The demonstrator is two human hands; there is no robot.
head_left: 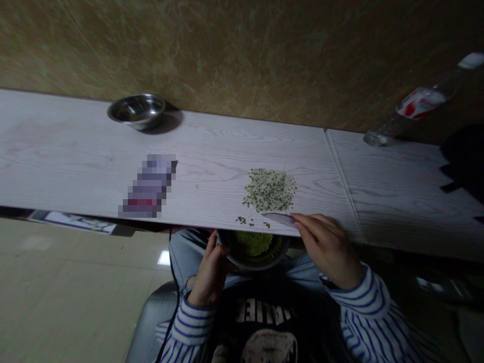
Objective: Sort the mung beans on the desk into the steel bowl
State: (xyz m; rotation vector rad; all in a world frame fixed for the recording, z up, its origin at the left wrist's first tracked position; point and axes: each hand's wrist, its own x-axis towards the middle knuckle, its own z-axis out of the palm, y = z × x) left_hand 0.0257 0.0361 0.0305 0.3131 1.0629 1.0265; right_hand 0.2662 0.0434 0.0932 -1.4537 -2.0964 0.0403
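My left hand [212, 272] grips the rim of a metal bowl [247, 266], held just below the table's front edge above my lap. Green beans [254, 243], which look like mung beans, lie inside that bowl. Between the thumb and fingers of my right hand [328, 243] is a flat, pointed, blade-like piece [280, 218], resting at the table edge. Just beyond its tip spreads a patch of green beans mixed with white grains [269, 189]. A few loose beans [245, 221] sit near the edge, above the bowl.
A second metal bowl [138, 112] stands at the back left by the wall. Nearer the front lies a pixelated flat rectangular item [149, 186]. A clear bottle [419, 103] with a red-and-white label is at the back right, beyond a table seam [342, 176].
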